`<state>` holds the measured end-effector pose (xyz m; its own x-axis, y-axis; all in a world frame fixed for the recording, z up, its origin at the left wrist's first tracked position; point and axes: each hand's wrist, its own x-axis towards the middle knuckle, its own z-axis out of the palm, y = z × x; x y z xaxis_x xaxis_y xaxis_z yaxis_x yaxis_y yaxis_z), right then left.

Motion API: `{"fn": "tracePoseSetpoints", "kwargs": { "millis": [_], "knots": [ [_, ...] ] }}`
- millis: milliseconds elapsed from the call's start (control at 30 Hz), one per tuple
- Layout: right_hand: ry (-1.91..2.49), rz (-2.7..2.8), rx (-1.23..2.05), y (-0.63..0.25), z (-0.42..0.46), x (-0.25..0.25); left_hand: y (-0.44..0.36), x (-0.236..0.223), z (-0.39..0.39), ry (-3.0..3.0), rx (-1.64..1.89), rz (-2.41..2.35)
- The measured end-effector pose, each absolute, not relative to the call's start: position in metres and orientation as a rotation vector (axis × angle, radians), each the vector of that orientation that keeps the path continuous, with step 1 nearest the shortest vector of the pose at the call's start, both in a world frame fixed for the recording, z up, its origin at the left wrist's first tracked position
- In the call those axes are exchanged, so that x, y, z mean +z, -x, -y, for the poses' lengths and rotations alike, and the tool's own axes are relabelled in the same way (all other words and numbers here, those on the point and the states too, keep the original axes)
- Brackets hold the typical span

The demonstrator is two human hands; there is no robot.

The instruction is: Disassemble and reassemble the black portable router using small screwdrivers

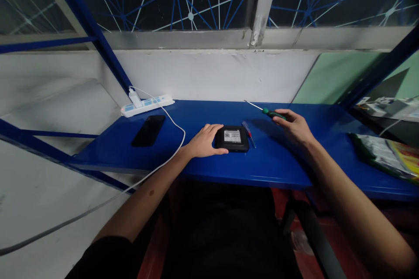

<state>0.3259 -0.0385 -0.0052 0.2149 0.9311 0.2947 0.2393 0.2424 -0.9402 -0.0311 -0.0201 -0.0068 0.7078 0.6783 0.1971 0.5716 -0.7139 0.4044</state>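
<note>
On the blue table (275,165) lies a flat black rectangular device (240,144) with a white printed label, possibly a drive; its exact kind I cannot tell. My left hand (204,141) grips it at its left side, fingers at the far edge and thumb at the near edge. Close to its right side lies a small screwdriver (248,130) with a clear and red handle. My right hand (294,126) is closed around the green and black handle of a longer screwdriver (270,113), held above the table with its metal shaft pointing away to the left.
A black phone (149,130) lies at the left of the table. Behind it, a white power strip (149,103) holds a plugged-in charger (134,97), whose white cable (178,128) runs under my left forearm. A shiny colourful packet (386,154) lies at the right.
</note>
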Motion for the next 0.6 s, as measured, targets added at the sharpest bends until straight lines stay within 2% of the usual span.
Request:
{"fn": "tracePoseSetpoints", "kwargs": {
  "millis": [133, 600],
  "knots": [
    [1.202, 1.251, 0.851, -0.324, 0.0407, -0.0043, 0.0313, -0.0072, 0.0199, -2.597, 0.487, -0.982],
    [1.077, 1.195, 0.942, -0.3194, 0.0465, 0.0026, 0.0307, -0.0067, 0.0198, -2.605, 0.472, -0.989]
  ]
}}
